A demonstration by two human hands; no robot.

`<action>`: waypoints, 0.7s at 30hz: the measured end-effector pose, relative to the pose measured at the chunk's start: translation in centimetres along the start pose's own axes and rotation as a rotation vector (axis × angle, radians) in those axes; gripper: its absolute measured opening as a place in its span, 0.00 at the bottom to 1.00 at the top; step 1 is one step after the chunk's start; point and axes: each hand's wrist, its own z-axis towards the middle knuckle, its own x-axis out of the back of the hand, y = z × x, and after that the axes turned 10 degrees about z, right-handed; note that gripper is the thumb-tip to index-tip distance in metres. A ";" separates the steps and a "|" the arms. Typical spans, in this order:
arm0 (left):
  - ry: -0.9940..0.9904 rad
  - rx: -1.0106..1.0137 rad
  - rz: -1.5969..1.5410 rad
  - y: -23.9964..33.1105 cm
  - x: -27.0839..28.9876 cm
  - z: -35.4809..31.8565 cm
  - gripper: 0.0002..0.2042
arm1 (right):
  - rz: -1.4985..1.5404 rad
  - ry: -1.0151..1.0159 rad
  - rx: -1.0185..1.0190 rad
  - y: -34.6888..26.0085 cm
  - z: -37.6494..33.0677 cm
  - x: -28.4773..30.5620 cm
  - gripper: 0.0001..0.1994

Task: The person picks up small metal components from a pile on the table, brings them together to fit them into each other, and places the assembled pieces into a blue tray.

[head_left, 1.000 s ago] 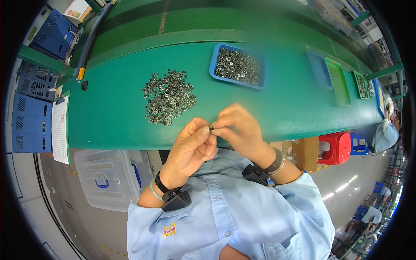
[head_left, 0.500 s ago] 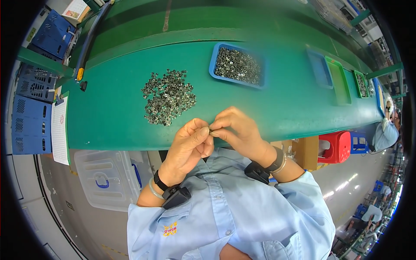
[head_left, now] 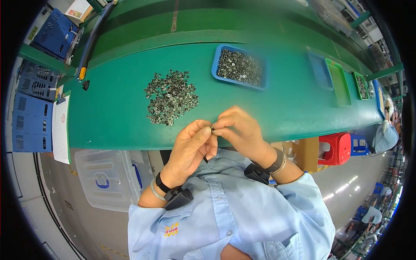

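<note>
— What have the hands got there, right at the table's edge?

— Both are pinched onto one tiny dark metal part (head_left: 212, 129). The left hand (head_left: 190, 149) curls its fingers in tight, thumb and forefinger narrowed onto the piece; the right hand (head_left: 240, 132) meets it from the other side, fingertips closed on the same piece. The part sits between the two sets of fingertips, just above the near rim of the green table (head_left: 268, 108), too small to make out its shape.

— And the loose stuff on the mat?

— A heap of small metal pieces (head_left: 170, 97), grey and glinting, jagged-looking, spread in a rough patch on the smooth green surface just beyond the left hand. Further back and to the right, a shallow blue plastic tray (head_left: 216, 65) with rounded corners, filled with more of the same shiny bits.

— Anything at the wrists?

— A black band with a boxy black unit (head_left: 177, 197) on the left wrist, a similar black unit (head_left: 258, 173) on the right. Pale blue cloth sleeves, soft and creased.

— Around the bench?

— A clear plastic bin (head_left: 108, 177) under the table on the left, blue slotted crates (head_left: 32, 108) stacked beside it, and a red plastic stool (head_left: 331, 147) on the right by a brown cardboard box (head_left: 305, 151).
</note>
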 end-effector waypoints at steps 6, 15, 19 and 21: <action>0.060 0.027 0.068 0.6 0.1 -0.2 0.08 | -0.093 -0.034 0.043 -0.2 0.4 0.0 0.09; -0.033 0.029 -0.082 -0.4 0.9 0.1 0.07 | -0.048 -0.026 0.027 -0.3 0.0 -0.1 0.08; -0.011 0.032 -0.070 -0.5 0.9 0.1 0.06 | -0.038 -0.017 0.009 0.1 -0.3 -0.1 0.08; 0.013 0.036 -0.023 -0.4 0.8 0.2 0.06 | -0.036 -0.015 0.001 0.2 -0.3 -0.1 0.08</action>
